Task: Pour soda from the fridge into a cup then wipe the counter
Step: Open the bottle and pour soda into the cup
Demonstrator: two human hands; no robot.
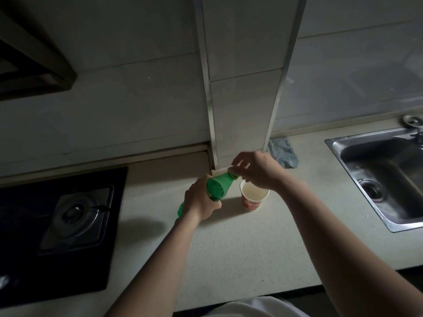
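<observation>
A green soda bottle (217,187) is tilted over the pale counter (229,243), its neck pointing up and right. My left hand (200,201) grips its body. My right hand (254,170) pinches the cap at the bottle's mouth, just above the rim of a red paper cup (253,197) standing upright on the counter. The cup's pale inside shows; whether it holds liquid I cannot tell. A grey-blue cloth (283,154) lies crumpled behind the cup, against the tiled pillar.
A black gas hob (68,223) with one burner fills the counter's left side. A steel sink (384,179) sits at the right. A tiled pillar (242,110) juts out behind the cup. A range hood (29,65) hangs at upper left.
</observation>
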